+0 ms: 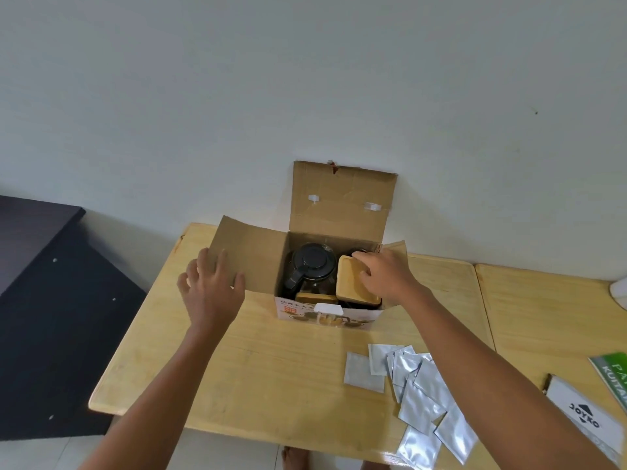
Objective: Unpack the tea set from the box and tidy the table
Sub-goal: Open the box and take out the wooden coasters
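Observation:
An open cardboard box (336,205) stands at the far middle of a light wooden table (258,368), its back flap upright against the wall. Inside on the left is a glass teapot with a black lid (310,264). To its right lies a pale wooden tray (351,283), tilted, partly out of the box. My right hand (385,274) grips that tray from above at its right edge. My left hand (212,288) presses the box's left flap (251,256) outward, fingers around the flap's edge. A second dark item behind the tray is mostly hidden.
Several silver foil sachets (420,398) lie scattered at the table's near right. A white Joyko box (583,418) and a green booklet (614,371) sit at the right edge. A dark board (51,300) leans left of the table. A second table (549,310) adjoins on the right.

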